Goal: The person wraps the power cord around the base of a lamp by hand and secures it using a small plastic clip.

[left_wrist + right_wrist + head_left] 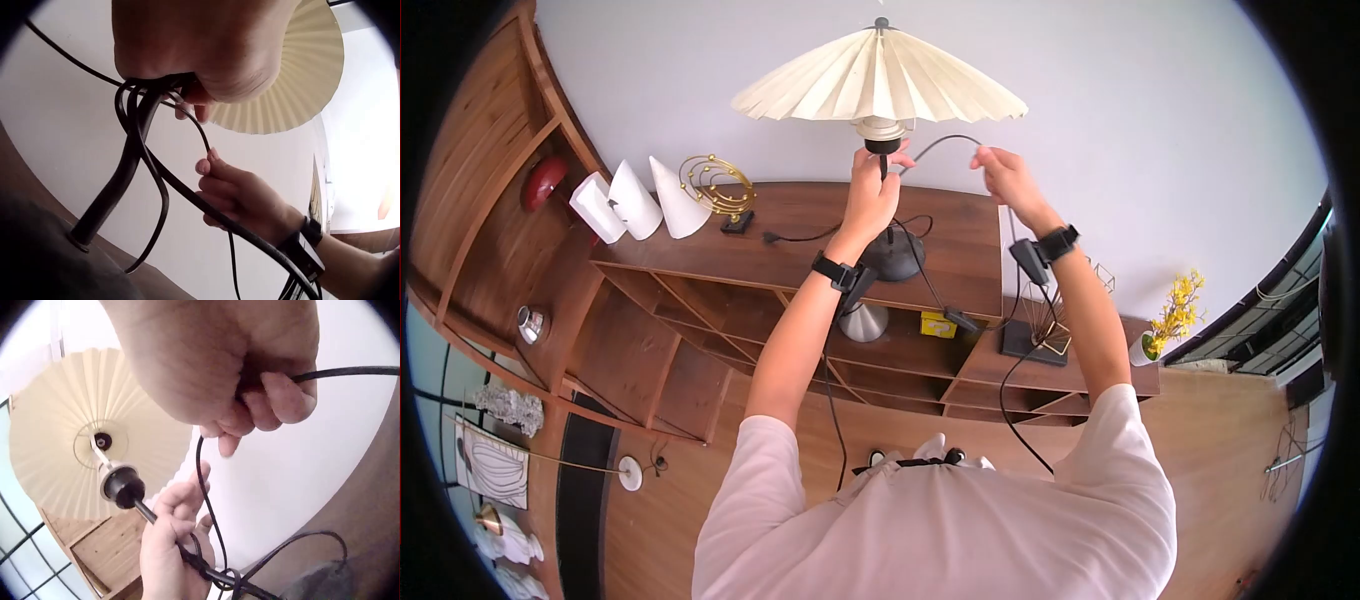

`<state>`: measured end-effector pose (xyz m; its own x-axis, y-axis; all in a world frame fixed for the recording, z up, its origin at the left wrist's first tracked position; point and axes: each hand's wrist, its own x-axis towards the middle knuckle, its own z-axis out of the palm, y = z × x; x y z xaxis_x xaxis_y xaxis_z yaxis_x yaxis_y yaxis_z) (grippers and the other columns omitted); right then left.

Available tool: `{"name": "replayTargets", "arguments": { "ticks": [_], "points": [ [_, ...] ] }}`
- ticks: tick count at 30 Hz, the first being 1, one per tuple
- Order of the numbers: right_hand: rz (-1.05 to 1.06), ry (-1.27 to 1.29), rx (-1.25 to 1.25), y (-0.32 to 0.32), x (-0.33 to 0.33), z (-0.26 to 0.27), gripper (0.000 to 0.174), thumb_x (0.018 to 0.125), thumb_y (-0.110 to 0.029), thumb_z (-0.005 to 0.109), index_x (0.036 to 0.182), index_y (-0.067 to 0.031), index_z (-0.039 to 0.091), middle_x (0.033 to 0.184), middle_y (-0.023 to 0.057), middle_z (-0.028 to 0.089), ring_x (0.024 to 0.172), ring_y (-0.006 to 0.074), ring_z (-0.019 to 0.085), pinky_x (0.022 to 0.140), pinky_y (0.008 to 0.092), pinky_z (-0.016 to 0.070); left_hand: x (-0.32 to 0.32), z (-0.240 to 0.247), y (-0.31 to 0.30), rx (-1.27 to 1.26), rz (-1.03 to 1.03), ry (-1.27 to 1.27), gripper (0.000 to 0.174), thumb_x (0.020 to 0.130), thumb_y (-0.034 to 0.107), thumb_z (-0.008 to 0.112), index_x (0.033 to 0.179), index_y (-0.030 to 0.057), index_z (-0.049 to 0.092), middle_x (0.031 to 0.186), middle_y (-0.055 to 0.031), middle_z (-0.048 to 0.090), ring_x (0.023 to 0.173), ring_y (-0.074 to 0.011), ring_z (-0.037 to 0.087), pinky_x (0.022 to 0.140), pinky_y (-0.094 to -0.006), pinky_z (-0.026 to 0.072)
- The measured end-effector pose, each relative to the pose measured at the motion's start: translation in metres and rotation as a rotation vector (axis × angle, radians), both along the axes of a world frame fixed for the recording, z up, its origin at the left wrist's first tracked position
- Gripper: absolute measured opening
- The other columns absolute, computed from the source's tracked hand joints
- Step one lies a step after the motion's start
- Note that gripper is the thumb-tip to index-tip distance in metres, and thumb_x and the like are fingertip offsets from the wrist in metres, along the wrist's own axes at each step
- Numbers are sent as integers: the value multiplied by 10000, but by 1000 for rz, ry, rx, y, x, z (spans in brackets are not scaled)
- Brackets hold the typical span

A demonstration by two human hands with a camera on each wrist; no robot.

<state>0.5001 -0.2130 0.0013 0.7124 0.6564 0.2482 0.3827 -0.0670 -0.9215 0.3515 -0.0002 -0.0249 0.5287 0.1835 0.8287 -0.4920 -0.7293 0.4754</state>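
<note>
A table lamp with a pleated cream shade point(880, 80) stands on the wooden cabinet, its dark round base point(895, 257) on the top. Just under the black socket point(124, 487), my left hand point(874, 195) grips the thin black stem point(122, 178). Loops of black cord point(215, 519) wrap around the stem by that hand. To the right, my right hand point(1012, 182) pinches a length of the same cord, which arcs between the two hands in the head view. Part of the cord is hidden inside the right fingers.
On the cabinet top point(800, 210), white cones point(675, 200) and a gold ring ornament point(718, 185) stand left of the lamp. A wire ornament point(1045, 325) and a yellow-flowered pot point(1175, 315) are at right. A silver cone-shaped object point(863, 322) and yellow box point(938, 324) sit below.
</note>
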Motion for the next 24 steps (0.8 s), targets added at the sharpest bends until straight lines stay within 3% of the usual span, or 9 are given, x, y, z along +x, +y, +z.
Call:
{"name": "replayTargets", "arguments": {
  "ticks": [2,5,7,8,11,15,16,20,24],
  "points": [
    [22,98,57,-31,-3,0,366,1100,-369,487,1042,-64,680,637,-85,378,560,45,335,491,236,292,2,-2,0,-17,10,10,313,856,-52,424,1046,27,659,1310,-156,679,1277,-357,519,1156,-444,345],
    [29,262,215,-77,-23,-2,321,1110,-328,477,1139,-60,653,640,-104,306,531,21,252,454,209,214,4,-6,7,-43,-61,10,285,876,-26,435,1031,32,667,1240,-125,710,1168,-284,595,1053,-403,437],
    [22,300,283,-108,-38,-4,325,1113,-324,473,1201,-55,632,641,-110,278,525,17,231,448,205,203,0,-3,8,-325,-281,333,258,906,15,442,1015,39,675,1148,-87,733,1011,-186,643,883,-326,493],
    [-14,328,384,-123,-44,-5,321,1117,-312,464,1235,-53,613,637,-108,265,519,16,226,441,202,195,-1,-4,10,-343,-348,329,236,945,80,468,1036,38,682,1064,-70,734,891,-125,643,757,-271,475],
    [-137,369,616,-164,-51,-25,321,1126,-277,436,1317,-53,565,624,-100,245,506,15,218,419,196,179,-8,7,11,-446,-521,369,242,981,144,488,1074,20,674,1036,-87,726,893,-140,637,774,-286,478],
    [-231,441,854,-209,-61,-53,210,1121,-258,443,1173,-97,569,617,-72,278,486,30,215,401,205,173,-11,12,22,-481,-781,380,374,1072,340,493,1110,11,666,914,-61,677,848,-159,625,752,-302,462],
    [-209,486,897,-219,-66,-61,201,1117,-270,450,1131,-105,564,622,-67,285,487,34,212,401,210,172,-11,10,17,-465,-744,345,431,1086,422,480,1069,17,628,830,-27,594,773,-147,570,705,-287,438],
    [-202,519,994,-241,-99,-85,244,1115,-324,448,1003,-127,540,633,-59,306,491,45,205,404,226,172,-12,6,14,-585,-702,398,389,1097,437,468,966,71,495,754,39,395,653,-81,381,591,-241,349],
    [-220,526,1099,-249,-139,-90,300,1126,-361,414,984,-131,542,594,-66,304,484,47,201,400,226,169,-9,0,13,-579,-598,373,411,1069,489,506,958,94,487,757,66,331,624,-38,302,531,-201,262]
  ]
}}
